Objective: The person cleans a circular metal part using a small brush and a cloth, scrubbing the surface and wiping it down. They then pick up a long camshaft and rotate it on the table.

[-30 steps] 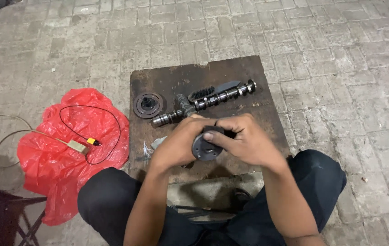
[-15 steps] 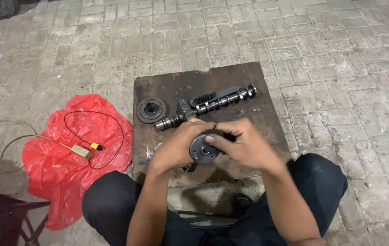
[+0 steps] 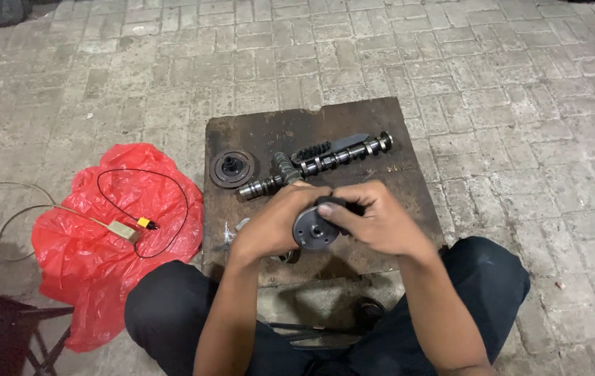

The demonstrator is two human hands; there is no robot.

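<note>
A round grey metal disc (image 3: 313, 230) is held over the near edge of a dark wooden board (image 3: 255, 129), gripped by the left hand (image 3: 273, 223) while the right hand (image 3: 374, 221) pinches what may be a dark cloth or pad (image 3: 331, 202) against its rim. The work on the disc appears in progress, not finished. A camshaft (image 3: 315, 166) and a second dark disc (image 3: 230, 169) lie untouched on the board; a red plastic bag (image 3: 88, 251) lies to the left.

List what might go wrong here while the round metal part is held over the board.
1. Both hands, left hand and right hand, hold the round grey metal disc above the dark wooden board; it might slip and fall.
2. The long ridged metal shaft lies loose just beyond the hands and could roll if knocked.
3. The thin black wire on the red plastic sheet may snag a knee.
</note>
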